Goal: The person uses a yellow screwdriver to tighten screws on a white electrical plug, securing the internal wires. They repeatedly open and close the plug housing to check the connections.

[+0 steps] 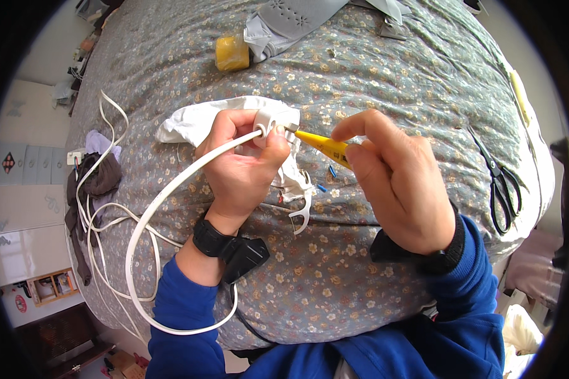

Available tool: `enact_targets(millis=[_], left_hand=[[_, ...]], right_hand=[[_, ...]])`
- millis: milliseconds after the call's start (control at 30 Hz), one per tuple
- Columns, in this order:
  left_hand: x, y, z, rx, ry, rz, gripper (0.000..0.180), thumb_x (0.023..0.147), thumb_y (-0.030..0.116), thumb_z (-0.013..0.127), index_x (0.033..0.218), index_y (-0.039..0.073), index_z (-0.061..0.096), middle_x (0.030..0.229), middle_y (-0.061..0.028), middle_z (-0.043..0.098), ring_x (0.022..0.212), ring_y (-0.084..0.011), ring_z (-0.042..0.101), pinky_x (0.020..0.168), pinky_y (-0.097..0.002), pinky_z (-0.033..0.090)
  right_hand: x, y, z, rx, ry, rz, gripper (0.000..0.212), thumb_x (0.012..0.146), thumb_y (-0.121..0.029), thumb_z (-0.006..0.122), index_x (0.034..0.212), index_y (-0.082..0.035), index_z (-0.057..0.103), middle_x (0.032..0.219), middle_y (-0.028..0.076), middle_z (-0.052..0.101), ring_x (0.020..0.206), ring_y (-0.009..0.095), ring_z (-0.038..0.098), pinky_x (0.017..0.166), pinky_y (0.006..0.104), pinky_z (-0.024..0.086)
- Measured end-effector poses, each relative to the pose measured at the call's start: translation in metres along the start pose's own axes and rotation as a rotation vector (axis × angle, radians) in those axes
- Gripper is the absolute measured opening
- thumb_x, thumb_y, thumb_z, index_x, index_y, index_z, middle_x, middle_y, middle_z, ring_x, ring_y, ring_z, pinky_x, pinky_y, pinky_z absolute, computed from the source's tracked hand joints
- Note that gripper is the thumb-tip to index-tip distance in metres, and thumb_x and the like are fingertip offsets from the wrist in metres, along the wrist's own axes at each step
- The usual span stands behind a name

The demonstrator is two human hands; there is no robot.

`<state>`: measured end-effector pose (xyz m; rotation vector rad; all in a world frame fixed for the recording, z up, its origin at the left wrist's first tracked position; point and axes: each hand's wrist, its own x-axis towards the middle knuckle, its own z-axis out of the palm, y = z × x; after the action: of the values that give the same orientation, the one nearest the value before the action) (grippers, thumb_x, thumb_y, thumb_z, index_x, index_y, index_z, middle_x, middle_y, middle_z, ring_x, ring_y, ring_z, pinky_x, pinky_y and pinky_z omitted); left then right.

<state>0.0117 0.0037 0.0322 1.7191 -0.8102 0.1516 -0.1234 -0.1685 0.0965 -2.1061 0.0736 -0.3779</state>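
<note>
The left hand [240,161] clamps a white plastic plug [273,121] with its flat white cable [171,189], while the right hand [398,183] pinches a yellow-handled screwdriver [322,146] whose tip, pressed at the plug just beside that grip, could slip into the thumb.

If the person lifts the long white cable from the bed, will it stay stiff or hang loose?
Probably loose: the white cable already lies in slack loops over the flowered bedcover. It looks light, so it should trail after the left hand. Its loops may catch on the dark cloth nearby.
</note>
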Motion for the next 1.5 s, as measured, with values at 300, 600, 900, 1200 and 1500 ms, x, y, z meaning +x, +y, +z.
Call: enact_targets(millis=[300,600,900,1200,1500], left_hand=[[0.001,-0.003,-0.003,0.181,0.030,0.250,0.024,0.081,0.009,0.074,0.098,-0.002,0.061,0.079,-0.0049,0.067,0.068,-0.0075,0.061,0.063,-0.0237,0.052],[-0.002,0.003,0.003,0.001,-0.013,0.155,0.023,0.080,0.012,0.077,0.093,0.001,0.061,0.080,-0.0057,0.069,0.069,-0.0099,0.067,0.062,-0.0250,0.057],[-0.003,-0.001,0.003,-0.062,-0.027,0.145,0.023,0.081,0.013,0.075,0.094,0.000,0.061,0.084,-0.0070,0.067,0.070,-0.0100,0.066,0.063,-0.0250,0.057],[-0.003,-0.002,0.003,-0.022,-0.002,0.210,0.024,0.080,0.012,0.075,0.095,0.000,0.060,0.083,-0.0074,0.067,0.071,-0.0115,0.065,0.063,-0.0255,0.055],[-0.003,-0.001,0.009,-0.085,-0.033,0.145,0.020,0.080,0.008,0.074,0.092,0.001,0.059,0.080,-0.0040,0.064,0.069,-0.0097,0.062,0.063,-0.0256,0.053]], right_hand=[[-0.010,0.010,0.001,1.099,-0.079,0.699,0.021,0.102,-0.018,0.051,0.116,-0.004,0.059,0.066,-0.001,0.051,0.051,0.005,0.037,0.045,0.0211,0.029],[-0.022,-0.002,0.020,0.028,-0.017,0.192,0.035,0.078,-0.006,0.074,0.109,-0.001,0.058,0.089,0.011,0.064,0.080,0.025,0.064,0.073,0.0358,0.051],[-0.022,-0.009,0.025,-0.744,0.113,-0.239,0.013,0.084,-0.016,0.065,0.083,-0.006,0.057,0.076,0.009,0.059,0.065,0.029,0.067,0.060,0.0399,0.054],[-0.007,-0.007,0.016,0.039,-0.051,0.254,0.022,0.095,-0.018,0.059,0.098,0.004,0.063,0.071,0.014,0.069,0.049,0.019,0.060,0.047,0.0328,0.049],[0.000,0.009,0.011,0.322,-0.111,0.437,0.030,0.088,-0.021,0.071,0.094,0.007,0.061,0.074,0.013,0.067,0.047,0.012,0.056,0.043,0.0260,0.046]])
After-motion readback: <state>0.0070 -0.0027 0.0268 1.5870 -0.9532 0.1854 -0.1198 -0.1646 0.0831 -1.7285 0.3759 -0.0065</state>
